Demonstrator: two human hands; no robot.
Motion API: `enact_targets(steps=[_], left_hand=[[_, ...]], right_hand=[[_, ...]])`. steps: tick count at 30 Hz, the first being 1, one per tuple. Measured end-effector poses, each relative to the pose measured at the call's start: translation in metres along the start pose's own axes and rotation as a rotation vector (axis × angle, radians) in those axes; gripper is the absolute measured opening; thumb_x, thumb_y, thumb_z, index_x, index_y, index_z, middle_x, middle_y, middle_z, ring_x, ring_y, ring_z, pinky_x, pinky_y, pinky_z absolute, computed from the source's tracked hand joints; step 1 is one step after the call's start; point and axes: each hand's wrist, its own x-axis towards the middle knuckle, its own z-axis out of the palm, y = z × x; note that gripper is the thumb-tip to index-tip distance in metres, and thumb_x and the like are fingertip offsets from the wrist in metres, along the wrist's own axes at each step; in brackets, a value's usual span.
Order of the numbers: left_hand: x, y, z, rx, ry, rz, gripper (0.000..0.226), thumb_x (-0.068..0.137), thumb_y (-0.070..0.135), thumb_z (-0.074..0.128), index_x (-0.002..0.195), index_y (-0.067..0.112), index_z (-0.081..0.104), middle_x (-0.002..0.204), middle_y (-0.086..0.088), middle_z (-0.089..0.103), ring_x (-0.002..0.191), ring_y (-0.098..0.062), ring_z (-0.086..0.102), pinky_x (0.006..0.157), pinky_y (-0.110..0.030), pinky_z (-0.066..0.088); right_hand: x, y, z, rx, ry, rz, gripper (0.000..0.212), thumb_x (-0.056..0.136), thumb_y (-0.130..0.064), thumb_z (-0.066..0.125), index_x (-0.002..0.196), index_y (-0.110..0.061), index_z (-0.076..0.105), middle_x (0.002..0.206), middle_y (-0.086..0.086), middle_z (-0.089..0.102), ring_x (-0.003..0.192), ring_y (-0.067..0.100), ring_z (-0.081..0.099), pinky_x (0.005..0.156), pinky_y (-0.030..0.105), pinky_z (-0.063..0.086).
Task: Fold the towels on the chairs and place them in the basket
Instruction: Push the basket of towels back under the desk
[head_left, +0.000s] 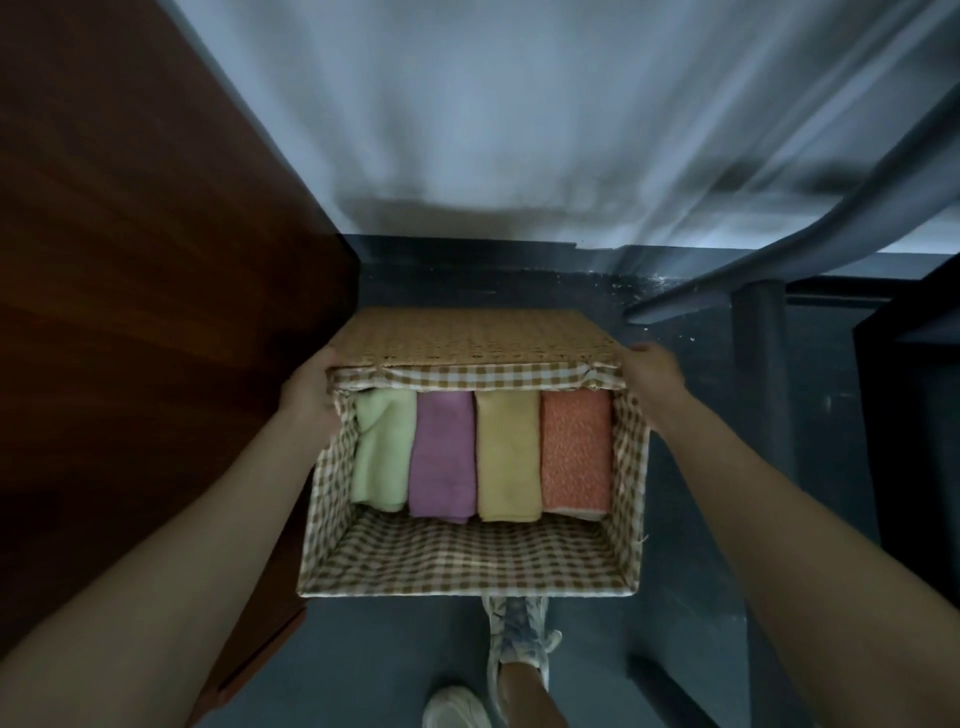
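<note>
Bright colours in a checked basket (470, 569)
Its cloth inside has brown and white checks, and the lid (478, 335) at 12 o'clock is tan and woven. From 9 to 3 o'clock: pale green towel (379, 452), purple towel (441, 457), yellow towel (506, 457), orange towel (575, 452) with pale dots. The cupboard (130, 260) at 9 o'clock is dark red-brown.

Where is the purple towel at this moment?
In the head view, the purple towel lies inside the basket, second from the left, between the green towel and the yellow towel. Its far end is hidden by the lid.
</note>
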Motion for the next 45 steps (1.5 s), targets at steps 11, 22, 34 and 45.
enact_targets(steps=[11,22,34,45], left_hand=[[-0.030,-0.021,-0.021,-0.198,0.030,0.100,0.026,0.084,-0.007,0.038,0.084,0.007,0.060,0.078,-0.006,0.068,0.070,-0.021,0.068,0.054,-0.026,0.056],[-0.034,-0.014,-0.033,-0.031,-0.015,0.225,0.033,0.088,-0.004,0.037,0.097,0.016,0.061,0.076,0.003,0.064,0.067,-0.010,0.054,0.044,-0.015,0.044],[-0.050,0.023,-0.002,-0.199,-0.047,0.310,0.059,0.097,0.060,0.019,0.130,0.023,0.052,0.136,-0.001,0.050,0.115,-0.016,0.051,0.103,-0.045,0.038],[-0.081,0.021,-0.031,-0.444,-0.096,0.200,0.031,0.093,0.019,0.043,0.118,0.005,0.054,0.130,-0.014,0.050,0.119,-0.031,0.050,0.098,-0.045,0.044]], right_hand=[[-0.032,-0.005,-0.013,0.180,-0.048,-0.053,0.044,0.077,-0.032,0.062,0.118,-0.018,0.057,0.107,-0.001,0.065,0.111,0.023,0.058,0.104,0.044,0.041],[-0.052,0.019,-0.016,0.530,-0.022,-0.102,0.047,0.083,0.012,0.058,0.122,-0.013,0.048,0.114,0.004,0.061,0.104,0.020,0.062,0.093,0.039,0.052],[-0.061,-0.016,-0.037,0.561,-0.173,-0.180,0.023,0.091,-0.028,0.050,0.107,-0.019,0.063,0.103,-0.003,0.068,0.094,0.014,0.064,0.079,0.031,0.049],[-0.100,-0.021,-0.058,1.141,-0.402,0.036,0.029,0.094,-0.041,0.046,0.088,-0.019,0.064,0.099,0.002,0.067,0.103,0.022,0.064,0.094,0.038,0.048]])
